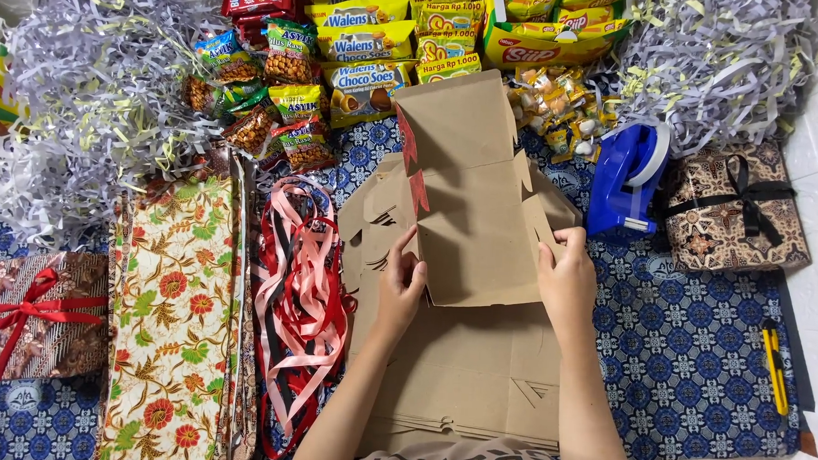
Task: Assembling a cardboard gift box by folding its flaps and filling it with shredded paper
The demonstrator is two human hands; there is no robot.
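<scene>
A flat brown cardboard box blank [469, 196] is raised over a stack of more flat blanks [477, 368] on the patterned blue cloth. My left hand [400, 280] grips its lower left edge. My right hand [566, 276] grips its right side flap. The blank is partly folded, its top panel tilted toward the snack packets.
Snack packets [342, 64] and shredded paper [87, 92] lie at the back. Red and pink ribbons [298, 299] and floral wrapping paper [175, 322] are left. A blue tape dispenser [624, 179], a wrapped box [736, 210] and a yellow cutter [774, 365] are right. Another wrapped box [48, 313] sits far left.
</scene>
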